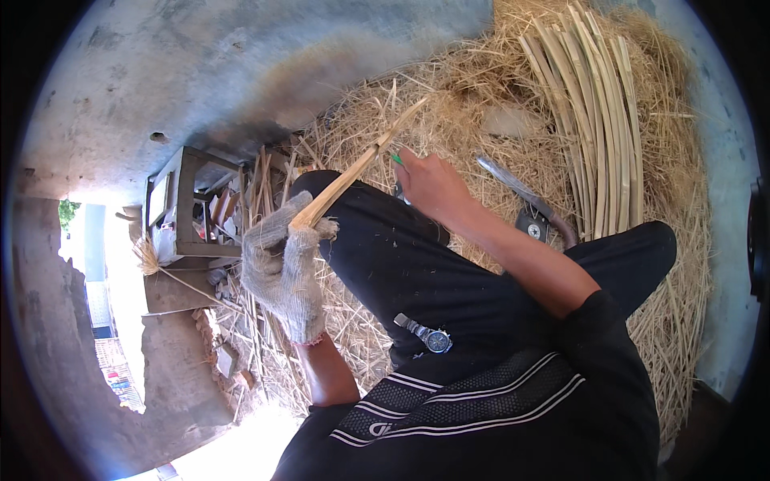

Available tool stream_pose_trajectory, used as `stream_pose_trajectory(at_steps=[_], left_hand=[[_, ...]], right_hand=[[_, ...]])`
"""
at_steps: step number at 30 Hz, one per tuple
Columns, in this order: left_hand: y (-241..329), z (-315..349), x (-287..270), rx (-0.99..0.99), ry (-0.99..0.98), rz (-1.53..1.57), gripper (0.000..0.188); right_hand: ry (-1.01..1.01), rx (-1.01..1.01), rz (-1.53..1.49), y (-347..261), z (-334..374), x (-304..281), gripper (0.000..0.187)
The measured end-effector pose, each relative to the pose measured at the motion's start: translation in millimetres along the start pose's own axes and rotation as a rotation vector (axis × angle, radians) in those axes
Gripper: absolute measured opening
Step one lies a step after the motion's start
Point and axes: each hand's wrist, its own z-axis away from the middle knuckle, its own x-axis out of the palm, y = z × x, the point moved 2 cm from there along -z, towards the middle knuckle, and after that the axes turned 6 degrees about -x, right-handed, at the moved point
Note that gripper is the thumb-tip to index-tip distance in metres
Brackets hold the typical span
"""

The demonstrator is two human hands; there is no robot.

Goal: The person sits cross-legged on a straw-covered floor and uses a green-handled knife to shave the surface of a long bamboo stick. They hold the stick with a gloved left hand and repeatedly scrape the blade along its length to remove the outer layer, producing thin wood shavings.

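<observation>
My left hand (285,276), in a grey knitted glove, is closed around the lower end of a pale bamboo strip (345,184). The strip slants up and to the right over my bent leg, and its far part looks split or notched. Bare and closed, my right hand (433,186) is beside the strip's upper half. It grips a small green-handled tool (396,159); most of that tool is hidden by the fingers, and its blade cannot be made out. A wristwatch (437,341) lies on my dark trousers.
Long split bamboo strips (597,120) lie bundled on straw-like shavings (473,88) at the far right. A large curved blade with a brown handle (525,192) rests near my right knee, by a dark shoe (533,228). At left stands a wooden cabinet (188,204) against the wall.
</observation>
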Motion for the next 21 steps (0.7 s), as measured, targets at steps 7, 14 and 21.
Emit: stream_pose_trajectory(at_steps=[7,14,21], left_hand=[[-1,-2,0,0.006,0.051,-0.029,0.031],[-4,-1,-1,0.012,0.084,0.091,0.032],[-4,-8,-2,0.021,0.079,0.037,0.028]], right_hand=[[0.096,-0.236,-0.097,-38,15,1,0.017],[0.113,-0.267,-0.105,-51,13,-2,0.019],[0.055,-0.048,-0.009,3,-11,9,0.021]])
